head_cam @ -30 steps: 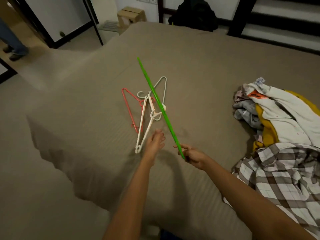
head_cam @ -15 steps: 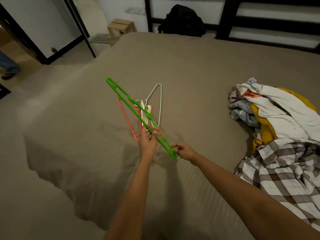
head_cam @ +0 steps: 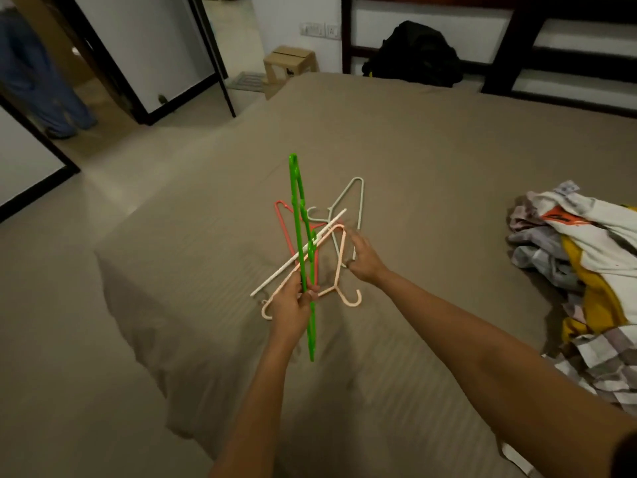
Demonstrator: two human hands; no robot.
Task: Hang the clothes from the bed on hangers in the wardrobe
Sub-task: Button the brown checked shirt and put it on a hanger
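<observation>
L hand [head_cam: 292,307] grips bright green hanger [head_cam: 295,188], edge-on, upright.

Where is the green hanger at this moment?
Head view, centre frame: the green hanger stands nearly upright, gripped by the left hand above the bed's near corner, in front of the other hangers, well left of the clothes pile.

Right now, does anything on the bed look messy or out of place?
Yes. The hangers are tangled: the left hand grips the green hanger and peach hanger crossed at angles, above the red hanger and pale hanger jumbled on the bed. The clothes lie in a crumpled heap at right.
</observation>
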